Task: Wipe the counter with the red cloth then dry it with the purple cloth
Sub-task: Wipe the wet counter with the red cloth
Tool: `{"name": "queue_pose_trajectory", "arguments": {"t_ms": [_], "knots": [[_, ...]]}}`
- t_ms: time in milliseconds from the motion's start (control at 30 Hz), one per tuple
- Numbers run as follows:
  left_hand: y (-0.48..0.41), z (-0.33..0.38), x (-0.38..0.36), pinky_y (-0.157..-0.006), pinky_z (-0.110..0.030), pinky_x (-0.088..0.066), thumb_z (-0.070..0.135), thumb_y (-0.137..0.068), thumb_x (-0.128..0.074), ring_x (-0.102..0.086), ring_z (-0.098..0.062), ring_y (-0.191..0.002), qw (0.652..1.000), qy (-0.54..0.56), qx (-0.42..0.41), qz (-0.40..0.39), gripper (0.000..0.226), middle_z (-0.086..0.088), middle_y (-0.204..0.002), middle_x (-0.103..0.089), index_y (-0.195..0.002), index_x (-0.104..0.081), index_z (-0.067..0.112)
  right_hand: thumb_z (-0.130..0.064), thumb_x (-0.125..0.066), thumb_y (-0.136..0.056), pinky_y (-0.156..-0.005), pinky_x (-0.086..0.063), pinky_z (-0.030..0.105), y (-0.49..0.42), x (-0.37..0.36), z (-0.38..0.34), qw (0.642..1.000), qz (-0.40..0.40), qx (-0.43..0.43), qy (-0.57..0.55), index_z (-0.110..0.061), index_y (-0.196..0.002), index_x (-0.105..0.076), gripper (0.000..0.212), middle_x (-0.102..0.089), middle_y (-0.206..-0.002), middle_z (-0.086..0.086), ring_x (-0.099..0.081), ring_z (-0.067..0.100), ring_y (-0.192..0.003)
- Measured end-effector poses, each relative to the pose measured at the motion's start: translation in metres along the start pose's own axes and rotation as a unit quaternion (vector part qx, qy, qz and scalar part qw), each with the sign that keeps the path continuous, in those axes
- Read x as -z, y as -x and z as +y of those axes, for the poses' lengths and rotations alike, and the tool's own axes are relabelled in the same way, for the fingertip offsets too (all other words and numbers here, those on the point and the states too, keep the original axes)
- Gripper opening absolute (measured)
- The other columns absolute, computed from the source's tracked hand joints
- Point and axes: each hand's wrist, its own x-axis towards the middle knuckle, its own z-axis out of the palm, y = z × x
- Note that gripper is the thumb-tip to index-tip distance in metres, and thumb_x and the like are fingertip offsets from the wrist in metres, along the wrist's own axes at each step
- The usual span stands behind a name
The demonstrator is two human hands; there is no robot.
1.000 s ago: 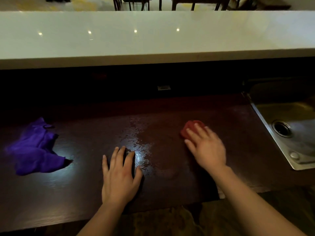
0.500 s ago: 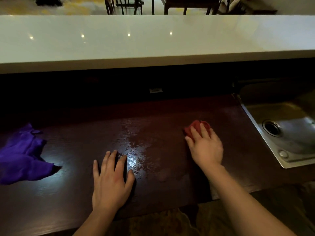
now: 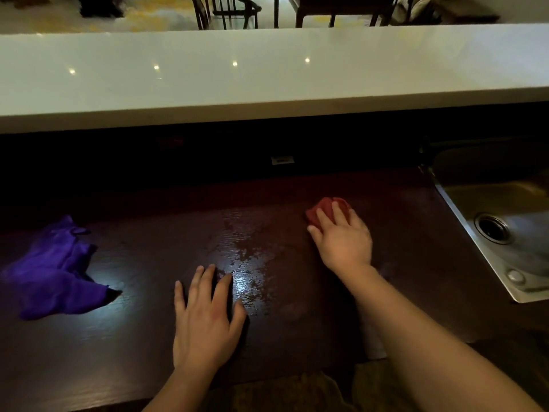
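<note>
The dark wooden counter (image 3: 148, 346) has a wet, shiny patch (image 3: 246, 263) in its middle. My right hand (image 3: 341, 239) presses down on the bunched red cloth (image 3: 325, 208), which shows only beyond my fingertips, to the right of the wet patch. My left hand (image 3: 205, 316) lies flat on the counter, fingers spread, holding nothing, at the near edge of the wet patch. The crumpled purple cloth (image 3: 56, 272) lies on the counter far to the left, apart from both hands.
A steel sink (image 3: 505, 203) with a drain is set into the counter at the right. A raised white ledge (image 3: 267, 78) runs along the back, with a dark recess below it. Chairs stand beyond the ledge.
My right hand has slid the red cloth a little farther from me and to the right. My left hand stays flat in place. The view has shifted slightly.
</note>
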Motion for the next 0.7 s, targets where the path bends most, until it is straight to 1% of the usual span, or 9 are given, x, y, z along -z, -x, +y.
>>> {"name": "queue_pose_trajectory", "arguments": {"t_ms": [67, 133, 200, 233, 300, 433, 533, 600, 700], "knots": [[0.000, 0.001, 0.001, -0.115, -0.062, -0.018, 0.046, -0.086, -0.038, -0.034, -0.031, -0.142, 1.000, 0.006, 0.000, 0.000, 0.055, -0.015, -0.144, -0.049, -0.128, -0.059, 0.016, -0.062, -0.029, -0.097, -0.117, -0.023, 0.047, -0.008, -0.003, -0.044, 0.998, -0.007, 0.057, -0.004, -0.038, -0.148, -0.033, 0.057, -0.024, -0.162, 0.002, -0.021, 0.038, -0.145], [0.001, 0.000, 0.002, -0.114, -0.062, -0.020, 0.044, -0.086, -0.039, -0.036, -0.032, -0.141, 1.000, 0.016, 0.002, 0.005, 0.055, -0.016, -0.144, -0.050, -0.128, -0.060, 0.016, -0.062, -0.032, -0.095, -0.115, -0.025, 0.049, 0.006, -0.011, -0.080, 0.985, 0.010, 0.171, -0.005, -0.039, -0.144, -0.040, 0.055, -0.031, -0.159, 0.003, -0.029, 0.039, -0.142], [0.001, 0.000, 0.003, -0.114, -0.062, -0.021, 0.043, -0.085, -0.039, -0.036, -0.032, -0.140, 1.000, 0.017, -0.002, 0.005, 0.055, -0.015, -0.144, -0.050, -0.129, -0.060, 0.016, -0.062, -0.035, -0.093, -0.112, -0.032, 0.049, 0.022, -0.020, -0.091, 0.961, 0.029, 0.274, -0.002, -0.040, -0.137, -0.049, 0.052, -0.042, -0.153, 0.001, -0.039, 0.036, -0.137], [0.001, 0.000, 0.003, -0.114, -0.062, -0.021, 0.043, -0.086, -0.039, -0.037, -0.031, -0.140, 1.000, 0.018, -0.002, 0.007, 0.055, -0.015, -0.143, -0.050, -0.129, -0.060, 0.017, -0.062, -0.036, -0.092, -0.111, -0.034, 0.049, 0.018, -0.019, -0.088, 0.955, 0.031, 0.294, 0.001, -0.040, -0.135, -0.051, 0.051, -0.045, -0.151, -0.001, -0.042, 0.034, -0.135], [0.000, 0.000, 0.002, -0.114, -0.062, -0.021, 0.042, -0.085, -0.039, -0.037, -0.032, -0.140, 1.000, 0.024, 0.003, 0.012, 0.054, -0.015, -0.143, -0.051, -0.127, -0.061, 0.016, -0.062, -0.036, -0.094, -0.111, -0.032, 0.047, -0.015, -0.015, -0.077, 0.962, 0.030, 0.270, 0.013, -0.041, -0.138, -0.048, 0.050, -0.040, -0.154, -0.002, -0.040, 0.032, -0.137], [-0.002, 0.001, 0.002, -0.115, -0.062, -0.020, 0.043, -0.087, -0.038, -0.036, -0.030, -0.141, 1.000, 0.027, 0.005, 0.010, 0.053, -0.013, -0.144, -0.050, -0.128, -0.060, 0.018, -0.060, -0.032, -0.097, -0.116, -0.025, 0.049, -0.071, -0.001, -0.065, 0.995, 0.004, 0.100, 0.000, -0.039, -0.146, -0.037, 0.054, -0.029, -0.160, 0.001, -0.027, 0.034, -0.143], [-0.002, 0.000, 0.001, -0.115, -0.062, -0.020, 0.043, -0.087, -0.040, -0.035, -0.030, -0.142, 1.000, 0.028, 0.008, 0.002, 0.051, -0.013, -0.144, -0.050, -0.128, -0.060, 0.019, -0.057, -0.033, -0.097, -0.115, -0.026, 0.049, -0.036, -0.005, -0.074, 0.995, 0.021, 0.094, -0.011, -0.037, -0.146, -0.039, 0.053, -0.032, -0.159, 0.003, -0.029, 0.036, -0.142], [-0.001, -0.001, -0.001, -0.115, -0.062, -0.019, 0.042, -0.087, -0.040, -0.033, -0.030, -0.142, 1.000, 0.028, 0.006, -0.001, 0.051, -0.013, -0.145, -0.049, -0.128, -0.059, 0.019, -0.057, -0.034, -0.097, -0.114, -0.030, 0.049, 0.018, -0.017, -0.080, 0.983, 0.040, 0.178, -0.021, -0.037, -0.143, -0.044, 0.051, -0.037, -0.156, 0.004, -0.035, 0.037, -0.140], [0.000, -0.004, -0.002, -0.116, -0.060, -0.017, 0.040, -0.088, -0.039, -0.030, -0.028, -0.144, 1.000, 0.029, -0.001, -0.003, 0.049, -0.010, -0.146, -0.048, -0.130, -0.055, 0.021, -0.058, -0.037, -0.096, -0.113, -0.034, 0.050, 0.094, -0.032, -0.068, 0.934, 0.028, 0.355, -0.034, -0.039, -0.140, -0.044, 0.048, -0.040, -0.154, 0.000, -0.039, 0.033, -0.138]]}}
